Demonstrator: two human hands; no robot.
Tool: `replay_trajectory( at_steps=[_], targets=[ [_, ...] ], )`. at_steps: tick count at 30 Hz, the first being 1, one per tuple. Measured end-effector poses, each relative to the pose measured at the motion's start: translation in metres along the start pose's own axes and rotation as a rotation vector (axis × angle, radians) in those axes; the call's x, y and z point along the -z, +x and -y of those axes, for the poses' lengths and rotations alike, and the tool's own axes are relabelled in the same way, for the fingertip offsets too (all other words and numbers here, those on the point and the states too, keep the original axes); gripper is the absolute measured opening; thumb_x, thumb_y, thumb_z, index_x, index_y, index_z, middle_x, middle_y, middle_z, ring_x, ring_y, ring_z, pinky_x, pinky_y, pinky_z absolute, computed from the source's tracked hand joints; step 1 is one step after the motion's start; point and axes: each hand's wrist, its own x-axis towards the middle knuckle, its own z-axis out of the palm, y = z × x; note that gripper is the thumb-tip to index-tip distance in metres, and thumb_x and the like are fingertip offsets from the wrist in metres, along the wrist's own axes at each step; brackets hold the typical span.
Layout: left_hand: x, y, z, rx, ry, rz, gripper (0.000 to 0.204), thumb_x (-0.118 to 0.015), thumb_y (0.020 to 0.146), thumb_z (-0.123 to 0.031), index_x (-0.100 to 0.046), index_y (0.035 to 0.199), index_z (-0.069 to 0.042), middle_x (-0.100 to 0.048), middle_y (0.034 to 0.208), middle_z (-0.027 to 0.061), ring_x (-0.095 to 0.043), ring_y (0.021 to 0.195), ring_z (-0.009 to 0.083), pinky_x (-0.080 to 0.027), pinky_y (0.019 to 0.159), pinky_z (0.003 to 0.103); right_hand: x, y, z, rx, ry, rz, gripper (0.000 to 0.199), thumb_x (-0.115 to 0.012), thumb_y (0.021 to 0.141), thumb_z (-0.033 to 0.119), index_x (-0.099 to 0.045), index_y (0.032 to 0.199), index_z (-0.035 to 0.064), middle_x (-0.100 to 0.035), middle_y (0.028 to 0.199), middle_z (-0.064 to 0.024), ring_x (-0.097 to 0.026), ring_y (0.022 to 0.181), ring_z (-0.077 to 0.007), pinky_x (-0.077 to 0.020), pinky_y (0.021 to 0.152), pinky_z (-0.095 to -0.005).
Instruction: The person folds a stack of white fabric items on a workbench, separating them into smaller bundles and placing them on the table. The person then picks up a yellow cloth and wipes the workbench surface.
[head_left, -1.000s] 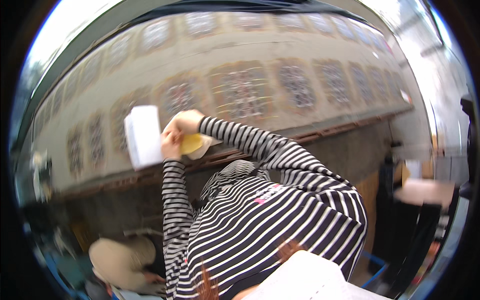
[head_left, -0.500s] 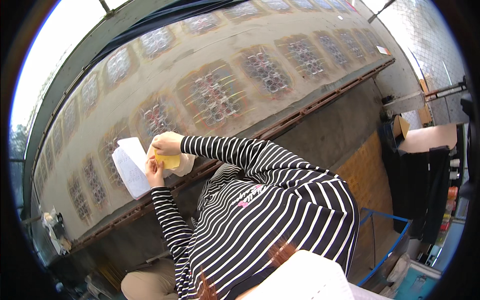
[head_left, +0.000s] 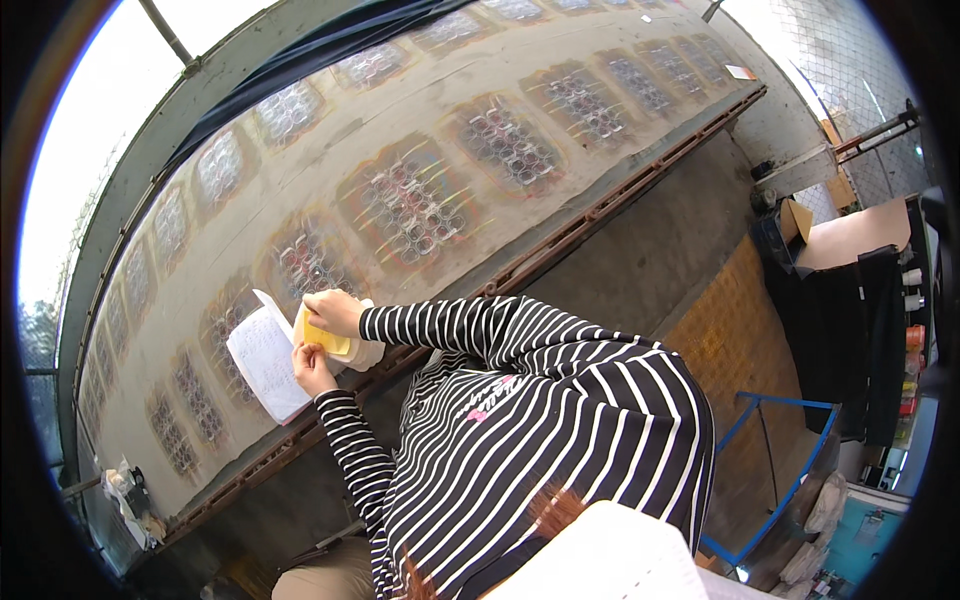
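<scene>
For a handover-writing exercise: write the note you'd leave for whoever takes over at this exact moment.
Own hands: neither in view; a white sheet shows at the lower edge.
Co-worker in a striped shirt leans over the long table.
Upper hand grips a yellow pad; lower hand rests on the notebook.
Done: notebook lies open on the table.
Left: cannot tell from this view.

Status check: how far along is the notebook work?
Done: the open notebook already has handwriting on its page. In hand: the right hand has its grip on a yellow piece just above the page, and the left hand is at the notebook's edge. Left: unclear, as the page is too small to show how much stays unfilled.
</scene>
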Motion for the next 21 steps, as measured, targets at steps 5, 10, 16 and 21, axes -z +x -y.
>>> replay_trajectory(
  at_steps=[5,10,16,21],
  targets=[
    [-0.015,-0.005,-0.032,0.065,-0.049,0.006,0.018,-0.07,0.082,0.001,-0.066,0.1,0.003,-0.054,0.12,0.0057,-0.057,0.08,0.0095,-0.049,0.072,0.022,0.008,-0.001,-0.005,-0.065,0.052,0.017,0.019,-0.057,0.083,0.016,-0.053,0.092,0.0003,-0.062,0.083,-0.0199,-0.063,0.083,-0.0395,-0.0501,0.074,-0.0462],
    [-0.012,-0.007,-0.028,0.122,-0.138,-0.007,0.032,-0.073,0.08,0.001,-0.064,0.11,0.004,-0.053,0.12,0.0032,-0.051,0.077,0.0067,-0.046,0.068,0.02,0.022,0.0,-0.008,0.235,0.162,0.221,0.035,-0.067,0.079,0.018,-0.055,0.109,0.004,-0.06,0.102,-0.0173,-0.061,0.099,-0.0361,-0.0498,0.087,-0.0423],
    [-0.002,-0.006,-0.023,0.127,-0.124,0.039,0.038,-0.069,0.079,0.006,-0.064,0.116,0.003,-0.051,0.122,0.0061,-0.057,0.104,0.0175,-0.053,0.088,0.031,0.063,-0.024,0.014,0.461,-0.032,0.386,0.052,-0.077,0.074,0.028,-0.06,0.119,0.0096,-0.049,0.125,-0.0187,-0.054,0.112,-0.0372,-0.0468,0.096,-0.0433],
    [-0.002,-0.001,-0.015,0.115,-0.154,0.05,0.033,-0.069,0.079,0.004,-0.067,0.112,0.004,-0.055,0.117,0.0064,-0.056,0.104,0.0163,-0.048,0.092,0.03,0.037,-0.024,-0.001,0.446,-0.115,0.074,0.015,-0.063,0.08,0.014,-0.069,0.09,0.0045,-0.058,0.113,-0.0108,-0.06,0.099,-0.028,-0.0478,0.089,-0.0423]
  ],
)
